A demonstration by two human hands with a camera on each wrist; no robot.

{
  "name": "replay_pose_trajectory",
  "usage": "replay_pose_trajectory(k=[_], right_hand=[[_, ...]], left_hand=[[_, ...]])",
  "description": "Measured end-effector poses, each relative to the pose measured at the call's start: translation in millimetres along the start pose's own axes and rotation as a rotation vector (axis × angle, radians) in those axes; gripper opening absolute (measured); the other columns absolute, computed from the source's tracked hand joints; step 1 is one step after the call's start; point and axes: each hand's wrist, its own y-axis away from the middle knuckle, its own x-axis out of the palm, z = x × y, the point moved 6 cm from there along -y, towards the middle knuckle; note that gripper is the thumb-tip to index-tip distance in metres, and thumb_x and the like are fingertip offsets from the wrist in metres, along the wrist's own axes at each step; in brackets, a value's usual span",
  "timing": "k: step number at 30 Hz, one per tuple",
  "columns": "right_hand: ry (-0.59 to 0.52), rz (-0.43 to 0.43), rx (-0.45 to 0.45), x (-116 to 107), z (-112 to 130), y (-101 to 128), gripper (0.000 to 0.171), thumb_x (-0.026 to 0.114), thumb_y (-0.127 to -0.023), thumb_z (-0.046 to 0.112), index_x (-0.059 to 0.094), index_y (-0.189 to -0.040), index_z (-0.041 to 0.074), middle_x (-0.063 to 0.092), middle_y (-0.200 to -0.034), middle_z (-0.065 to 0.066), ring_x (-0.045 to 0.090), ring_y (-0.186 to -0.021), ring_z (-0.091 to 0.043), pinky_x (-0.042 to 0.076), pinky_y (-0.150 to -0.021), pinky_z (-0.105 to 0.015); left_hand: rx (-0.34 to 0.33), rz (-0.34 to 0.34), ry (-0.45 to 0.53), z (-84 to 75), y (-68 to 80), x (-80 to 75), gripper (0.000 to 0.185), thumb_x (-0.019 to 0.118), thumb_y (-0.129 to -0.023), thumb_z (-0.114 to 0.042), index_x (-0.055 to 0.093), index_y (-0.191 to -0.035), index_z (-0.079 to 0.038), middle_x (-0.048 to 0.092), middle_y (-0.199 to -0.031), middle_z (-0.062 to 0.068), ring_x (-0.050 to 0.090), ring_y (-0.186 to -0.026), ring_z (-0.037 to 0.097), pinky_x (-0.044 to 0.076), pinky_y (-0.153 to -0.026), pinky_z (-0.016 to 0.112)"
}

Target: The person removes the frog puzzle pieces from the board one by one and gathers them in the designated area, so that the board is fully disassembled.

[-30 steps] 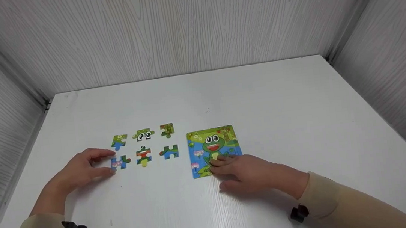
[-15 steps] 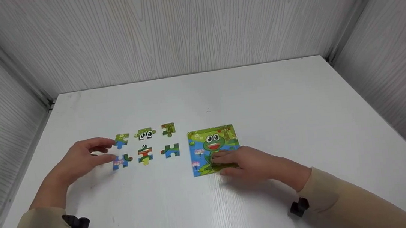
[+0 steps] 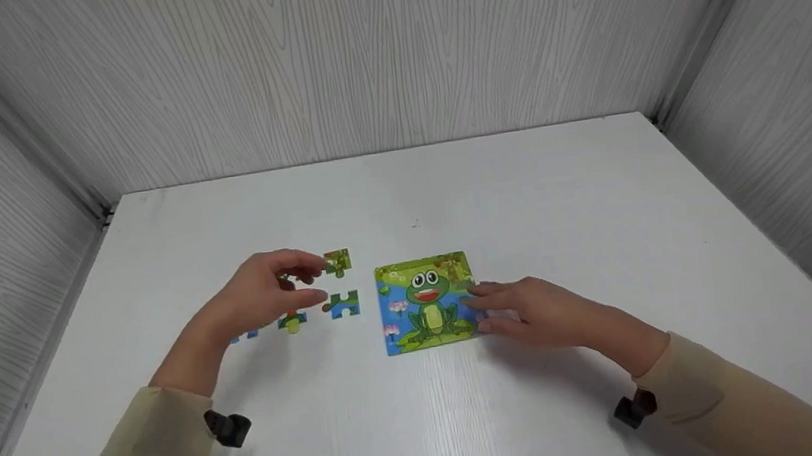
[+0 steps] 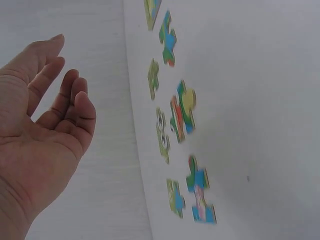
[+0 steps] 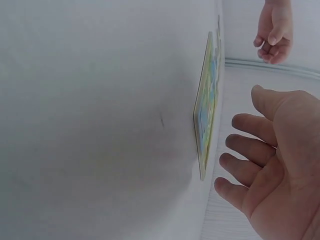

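Observation:
My left hand (image 3: pixel 262 292) hovers over loose frog puzzle pieces, its fingers loosely bent and holding nothing. In the head view it partly hides them; the corner piece (image 3: pixel 338 261), the blue-green piece (image 3: pixel 344 305) and the mouth piece (image 3: pixel 293 323) show. The left wrist view also has the eyes piece (image 4: pixel 162 136) and the pink flower piece (image 4: pixel 201 197). To the right lies a square frog puzzle board (image 3: pixel 425 305), picture up. My right hand (image 3: pixel 543 312) is at its right edge, fingers spread; in the right wrist view this hand (image 5: pixel 280 165) appears raised off the board.
A white table (image 3: pixel 568 188) carries the puzzle. Pale wood-grain panels (image 3: pixel 373 58) stand along the back and both sides. Black wrist cameras (image 3: pixel 228 428) are strapped to both beige sleeves.
My left hand has moved right from the leftmost pieces and now covers the middle of the group. My right hand has slid off the frog picture to the board's right edge.

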Motion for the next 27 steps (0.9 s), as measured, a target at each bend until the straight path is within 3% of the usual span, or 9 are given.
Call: replay_pose_trajectory(k=[7,13,19,23,27], right_hand=[[0.029,0.056,-0.015,5.3,-8.1,11.4,0.046,0.053,-0.100,0.040,0.056,-0.139,0.018,0.045,-0.148,0.000,0.039,-0.137,-0.016,0.040,-0.103,-0.047],[0.026,0.103,-0.009,11.4,-12.3,14.5,0.047,0.051,-0.100,0.042,0.053,-0.141,0.020,0.044,-0.148,0.002,0.037,-0.138,-0.016,0.038,-0.104,-0.049],[0.039,0.109,-0.025,12.6,-12.4,15.1,0.046,0.050,-0.101,0.041,0.053,-0.141,0.018,0.043,-0.149,0.002,0.036,-0.139,-0.016,0.037,-0.105,-0.048],[0.053,0.107,-0.047,14.1,-11.3,15.4,0.046,0.049,-0.101,0.039,0.053,-0.141,0.016,0.042,-0.150,0.000,0.035,-0.140,-0.017,0.037,-0.106,-0.047],[0.047,0.099,-0.049,15.2,-11.2,15.6,0.045,0.049,-0.102,0.039,0.053,-0.140,0.016,0.041,-0.151,0.000,0.036,-0.139,-0.017,0.039,-0.105,-0.045]], left_hand=[[0.093,0.121,0.024,-41.4,-34.6,59.6,0.036,0.078,-0.083,-0.028,0.067,-0.117,-0.030,0.063,-0.109,-0.008,0.057,-0.105,0.024,0.050,-0.085,0.035],[0.143,0.220,0.037,-60.5,-57.8,106.5,0.037,0.076,-0.085,-0.028,0.067,-0.120,-0.026,0.063,-0.112,0.003,0.057,-0.105,0.025,0.050,-0.086,0.034],[0.160,0.281,0.083,-56.6,-74.3,139.4,0.044,0.076,-0.084,-0.019,0.064,-0.127,-0.016,0.062,-0.112,0.009,0.055,-0.094,0.019,0.050,-0.083,0.032],[0.113,0.307,0.126,-46.2,-80.0,152.7,0.048,0.076,-0.084,-0.015,0.062,-0.130,-0.015,0.061,-0.111,0.008,0.053,-0.092,0.018,0.048,-0.082,0.031],[0.073,0.323,0.110,-38.9,-82.6,158.9,0.048,0.075,-0.085,-0.015,0.061,-0.131,-0.017,0.060,-0.109,0.005,0.052,-0.094,0.018,0.048,-0.082,0.031]])
